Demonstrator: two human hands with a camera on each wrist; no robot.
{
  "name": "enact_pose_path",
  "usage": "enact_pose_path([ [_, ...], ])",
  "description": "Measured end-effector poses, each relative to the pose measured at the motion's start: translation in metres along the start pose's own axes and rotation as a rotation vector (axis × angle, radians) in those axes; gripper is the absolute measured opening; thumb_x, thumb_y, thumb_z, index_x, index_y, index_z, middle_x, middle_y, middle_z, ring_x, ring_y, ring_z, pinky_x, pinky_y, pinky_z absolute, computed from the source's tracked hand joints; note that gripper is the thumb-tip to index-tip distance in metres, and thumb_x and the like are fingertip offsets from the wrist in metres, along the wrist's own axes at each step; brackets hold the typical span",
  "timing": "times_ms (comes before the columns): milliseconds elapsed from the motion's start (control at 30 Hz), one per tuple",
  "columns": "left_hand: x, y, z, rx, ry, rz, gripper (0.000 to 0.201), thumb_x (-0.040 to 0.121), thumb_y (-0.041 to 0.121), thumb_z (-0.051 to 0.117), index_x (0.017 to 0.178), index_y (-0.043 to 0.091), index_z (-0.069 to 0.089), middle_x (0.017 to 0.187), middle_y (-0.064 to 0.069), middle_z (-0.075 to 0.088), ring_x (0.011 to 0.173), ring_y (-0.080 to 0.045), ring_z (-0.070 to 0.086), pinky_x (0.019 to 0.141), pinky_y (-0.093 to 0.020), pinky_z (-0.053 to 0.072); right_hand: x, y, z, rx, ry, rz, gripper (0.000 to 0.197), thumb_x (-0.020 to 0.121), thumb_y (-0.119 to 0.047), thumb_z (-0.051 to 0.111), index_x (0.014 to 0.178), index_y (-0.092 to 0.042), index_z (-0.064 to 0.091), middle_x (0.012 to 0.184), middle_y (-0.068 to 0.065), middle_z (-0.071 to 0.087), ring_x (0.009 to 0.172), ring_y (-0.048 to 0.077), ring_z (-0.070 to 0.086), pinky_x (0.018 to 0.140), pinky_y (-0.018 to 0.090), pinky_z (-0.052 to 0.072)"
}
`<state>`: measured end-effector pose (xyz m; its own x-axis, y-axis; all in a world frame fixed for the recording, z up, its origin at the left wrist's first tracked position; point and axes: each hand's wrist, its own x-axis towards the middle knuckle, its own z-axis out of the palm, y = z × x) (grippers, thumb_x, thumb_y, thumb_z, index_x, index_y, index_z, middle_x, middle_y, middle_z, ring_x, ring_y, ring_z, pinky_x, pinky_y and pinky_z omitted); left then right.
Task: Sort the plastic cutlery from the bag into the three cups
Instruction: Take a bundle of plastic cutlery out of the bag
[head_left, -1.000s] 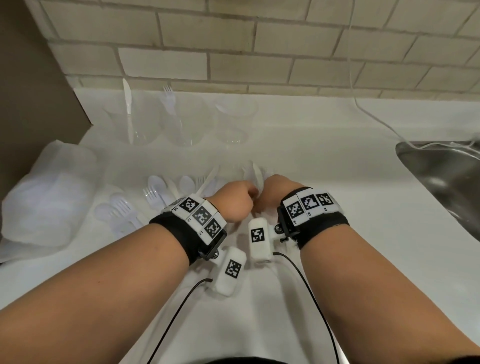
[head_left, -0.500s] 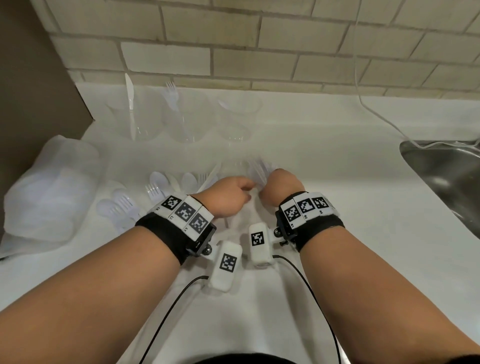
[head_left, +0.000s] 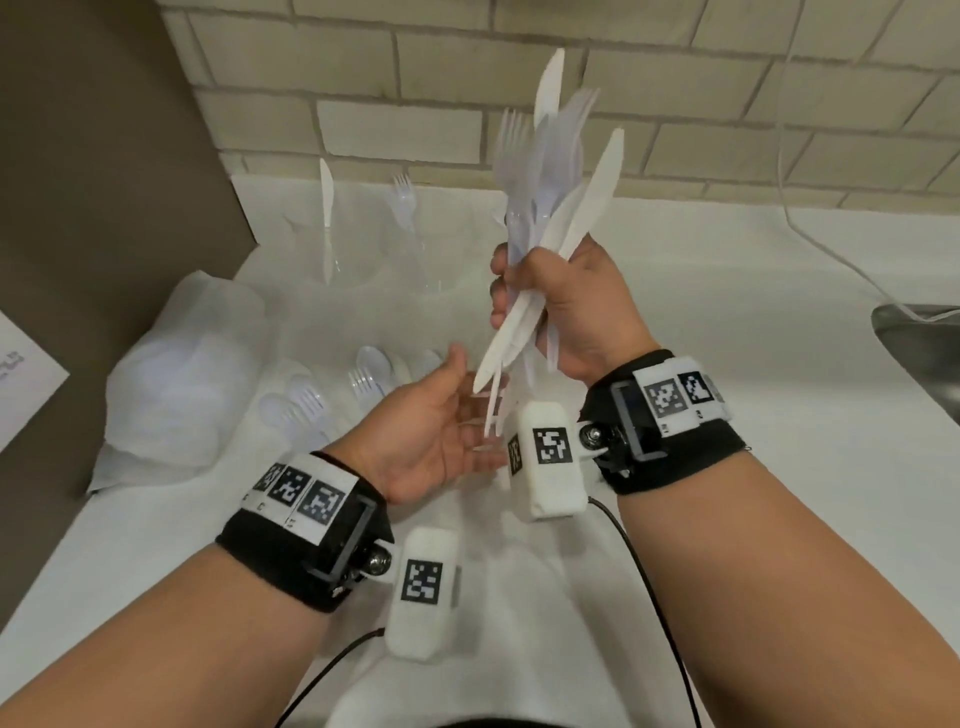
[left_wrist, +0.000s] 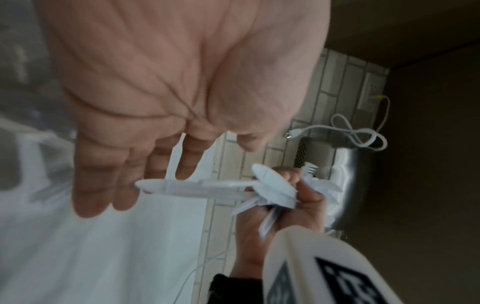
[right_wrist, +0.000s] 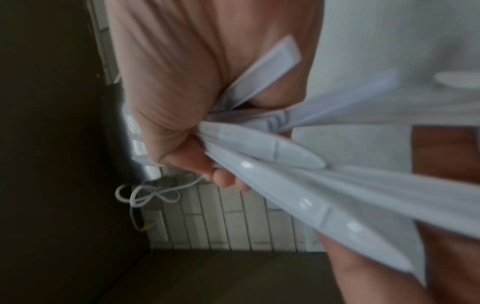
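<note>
Early in the sort, I judge; my right hand (head_left: 576, 306) has its fingers wrapped round a mixed bunch of cutlery (head_left: 550, 171) raised above the surface (head_left: 727, 364); my left hand (head_left: 431, 436) is below it, palm up, fingers loosely spread, holding nothing. Cups (head_left: 363, 260) stand behind the bunch by the wall: one holds a knife (head_left: 326, 208), one a fork (head_left: 405, 202); the third I can't make out. Loose cutlery (head_left: 332, 395) lies left of the bunch, the bag (head_left: 182, 384) further left; sink (head_left: 924, 343) to the right; nothing blocks the cups.

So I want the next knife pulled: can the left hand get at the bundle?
Probably yes: the left hand is open right under the bundle that the right hand grips, nothing between.
</note>
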<state>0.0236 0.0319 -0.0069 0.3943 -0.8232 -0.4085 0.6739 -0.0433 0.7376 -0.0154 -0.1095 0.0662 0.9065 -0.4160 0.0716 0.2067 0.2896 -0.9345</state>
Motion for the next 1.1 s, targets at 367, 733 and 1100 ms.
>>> enact_pose_path([
  [367, -0.018, 0.027, -0.028, -0.392, 0.077, 0.024, 0.04, 0.096, 0.024, 0.042, 0.111, -0.01, 0.058, 0.127, -0.029, 0.056, 0.114, -0.038, 0.059, 0.098, -0.046, 0.047, 0.017, 0.025, 0.062, -0.284, -0.016, -0.233, 0.043, 0.05, -0.008, 0.066, 0.087, 0.012, 0.058, 0.071, 0.014, 0.062, 0.065, 0.03, 0.062, 0.063, 0.049, 0.058],
  [733, -0.018, 0.04, -0.046, -0.53, 0.15, 0.18, 0.047, 0.101, 0.034, 0.036, 0.116, -0.005, 0.057, 0.109, -0.024, 0.064, 0.096, -0.038, 0.067, 0.088, -0.056, 0.05, 0.023, 0.042, 0.07, -0.329, -0.053, -0.207, 0.017, 0.06, 0.007, 0.069, 0.073, -0.003, 0.066, 0.065, 0.001, 0.065, 0.065, 0.019, 0.065, 0.061, 0.035, 0.056],
  [1100, -0.017, 0.042, -0.038, -0.419, 0.154, 0.186, 0.037, 0.099, 0.021, 0.036, 0.12, -0.001, 0.058, 0.109, -0.021, 0.068, 0.096, -0.033, 0.068, 0.091, -0.05, 0.051, 0.019, 0.061, 0.069, -0.251, 0.01, -0.112, 0.052, 0.059, -0.002, 0.078, 0.107, 0.009, 0.059, 0.085, 0.015, 0.071, 0.078, 0.025, 0.07, 0.075, 0.045, 0.06],
])
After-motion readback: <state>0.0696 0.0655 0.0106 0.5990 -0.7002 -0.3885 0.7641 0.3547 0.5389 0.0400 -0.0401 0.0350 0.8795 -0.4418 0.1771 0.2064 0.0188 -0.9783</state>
